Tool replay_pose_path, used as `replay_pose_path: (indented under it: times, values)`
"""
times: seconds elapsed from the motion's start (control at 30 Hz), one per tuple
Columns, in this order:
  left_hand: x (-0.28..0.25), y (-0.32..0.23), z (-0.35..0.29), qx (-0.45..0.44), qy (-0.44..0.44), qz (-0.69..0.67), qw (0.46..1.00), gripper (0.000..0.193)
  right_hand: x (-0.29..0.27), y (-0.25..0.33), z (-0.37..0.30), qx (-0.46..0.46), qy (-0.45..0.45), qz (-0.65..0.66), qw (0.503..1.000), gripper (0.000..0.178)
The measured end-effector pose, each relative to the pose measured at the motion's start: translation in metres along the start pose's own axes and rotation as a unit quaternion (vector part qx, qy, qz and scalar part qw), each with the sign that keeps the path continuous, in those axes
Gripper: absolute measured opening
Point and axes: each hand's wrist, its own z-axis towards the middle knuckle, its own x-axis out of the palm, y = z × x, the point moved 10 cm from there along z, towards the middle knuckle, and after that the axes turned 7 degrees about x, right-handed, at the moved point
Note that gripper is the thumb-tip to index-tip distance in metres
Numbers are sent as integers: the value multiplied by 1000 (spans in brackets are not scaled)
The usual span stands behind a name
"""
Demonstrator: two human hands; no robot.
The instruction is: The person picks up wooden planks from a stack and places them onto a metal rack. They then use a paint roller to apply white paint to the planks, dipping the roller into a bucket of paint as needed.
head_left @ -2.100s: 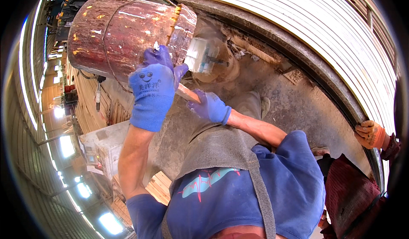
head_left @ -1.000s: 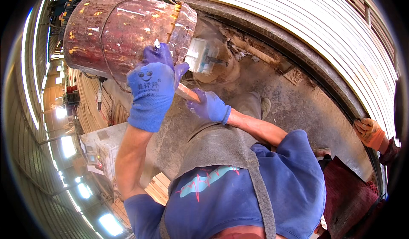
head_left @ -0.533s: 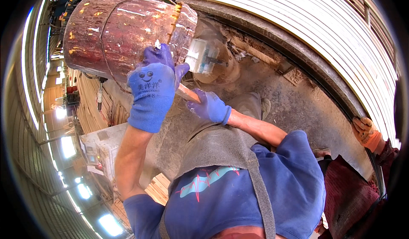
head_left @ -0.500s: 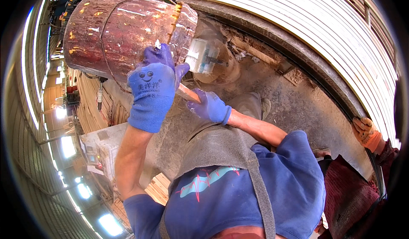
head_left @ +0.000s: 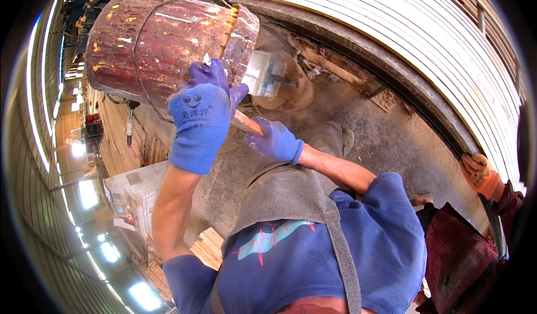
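My left hand, in a blue knit glove with a purple coated front, lies against the lower right side of a large reddish-brown drum. Its fingers are curled and its thumb sticks out to the right. A pale wooden handle passes behind this hand, so its far end is hidden. Lower right, my right hand wears a matching glove and is closed round the near end of the handle. The drum is scuffed with yellow and white marks, and a thin cord loops over it.
A clouded plastic container stands beside the drum. Long white boards are stacked at upper right. Another person's orange-gloved hand rests at the stack's edge. A pale machine box and stacked timber stand at left.
The drum and the left background have shifted very slightly right and down in the picture. Both hands keep the same hold.
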Motion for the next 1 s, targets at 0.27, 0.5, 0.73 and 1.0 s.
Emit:
replay_pose_path:
  times: [0.27,0.5,0.73,1.0]
  values:
    - [3,1,0,4,-3,23,1000,62,0,2,0,-6,1,3,1000,33]
    - [14,6,1,-7,49,-30,998,80,-2,4,0,-2,-4,2,1000,35]
    - [8,4,1,7,5,17,1000,66,2,-1,3,20,12,-20,1000,35]
    - [11,6,0,1,22,16,1000,70,1,1,2,21,15,-5,1000,34]
